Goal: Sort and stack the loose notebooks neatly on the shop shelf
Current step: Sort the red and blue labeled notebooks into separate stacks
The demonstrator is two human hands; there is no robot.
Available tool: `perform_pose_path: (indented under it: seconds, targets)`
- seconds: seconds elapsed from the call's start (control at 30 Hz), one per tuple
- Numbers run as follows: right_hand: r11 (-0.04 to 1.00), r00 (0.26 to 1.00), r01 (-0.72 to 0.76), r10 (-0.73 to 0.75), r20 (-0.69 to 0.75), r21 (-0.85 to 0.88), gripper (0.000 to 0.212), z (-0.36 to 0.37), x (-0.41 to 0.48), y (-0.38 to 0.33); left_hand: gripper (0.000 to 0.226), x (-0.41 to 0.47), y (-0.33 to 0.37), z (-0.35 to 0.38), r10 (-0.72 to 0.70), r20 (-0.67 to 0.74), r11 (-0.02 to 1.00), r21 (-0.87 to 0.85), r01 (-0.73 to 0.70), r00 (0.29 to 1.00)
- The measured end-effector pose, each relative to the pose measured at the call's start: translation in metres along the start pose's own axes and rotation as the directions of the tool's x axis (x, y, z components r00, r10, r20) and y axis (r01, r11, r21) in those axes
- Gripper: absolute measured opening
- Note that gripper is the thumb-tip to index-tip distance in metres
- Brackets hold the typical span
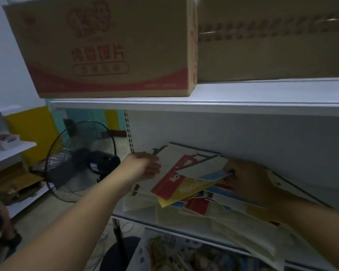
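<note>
Several loose notebooks lie scattered on the white middle shelf [137, 214], overlapping at odd angles. A red and white notebook [170, 178] is tilted up off the pile, with a yellow one [186, 190] and a blue-edged one [213, 176] fanned under it. My left hand [145, 167] grips the left edge of this raised bundle. My right hand [249, 180] holds its right side, fingers pinching near the blue edge. More red, blue and yellow notebooks [198, 205] lie flat beneath. Pale notebooks [243, 229] spread toward the shelf's front right.
Two cardboard boxes, one with red print [106, 47] and a plain one [272, 47], sit on the shelf above. A black floor fan [80, 161] stands left of the shelving. Another white shelf unit [10, 151] is at far left. Packaged goods [184, 255] fill the lower shelf.
</note>
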State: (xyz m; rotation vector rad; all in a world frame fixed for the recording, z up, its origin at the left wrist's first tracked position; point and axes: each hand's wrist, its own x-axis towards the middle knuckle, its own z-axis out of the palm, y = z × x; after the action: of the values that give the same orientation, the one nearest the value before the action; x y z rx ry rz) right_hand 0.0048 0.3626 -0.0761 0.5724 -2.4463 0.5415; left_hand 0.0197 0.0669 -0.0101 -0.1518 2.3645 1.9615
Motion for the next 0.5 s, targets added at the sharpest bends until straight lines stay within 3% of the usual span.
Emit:
perform_pose_path:
  seconds: [0.07,0.17,0.23,0.33,0.37,0.43,0.5]
  targets:
    - [0.999,0.996,-0.024,0.027,-0.087,0.036,0.024,-0.005,0.01,-0.015,0.031,0.008,-0.002,-0.012,-0.029,-0.01,0.998,-0.059,0.028,1.0]
    - [0.981,0.974,0.122,-0.089,-0.207,0.151,0.024,0.002,0.037,-0.053,0.051,0.008,-0.006,-0.029,-0.168,0.195,0.967,-0.16,0.2,0.966]
    - [0.948,0.946,0.242,-0.184,-0.267,0.204,0.013,0.016,0.047,-0.079,0.045,0.0,-0.011,-0.036,-0.219,0.306,0.929,-0.225,0.294,0.927]
    - [0.902,0.919,0.349,-0.278,-0.279,0.254,0.006,0.043,0.058,-0.094,0.036,-0.009,-0.021,-0.048,-0.184,0.306,0.94,-0.224,0.258,0.934]
    - [0.925,0.948,0.284,-0.233,-0.215,0.253,0.019,0.051,0.061,-0.094,0.034,-0.008,-0.024,-0.056,-0.16,0.267,0.952,-0.212,0.22,0.95]
    - [0.967,0.996,0.002,-0.026,0.09,0.254,0.059,0.062,0.058,-0.103,0.028,-0.009,-0.028,-0.074,-0.117,0.166,0.964,-0.216,0.152,0.979]
    - [0.977,0.889,-0.171,0.096,0.449,0.131,0.084,0.073,0.05,-0.114,0.032,-0.01,-0.033,-0.09,-0.128,0.104,0.963,-0.223,0.148,0.986]
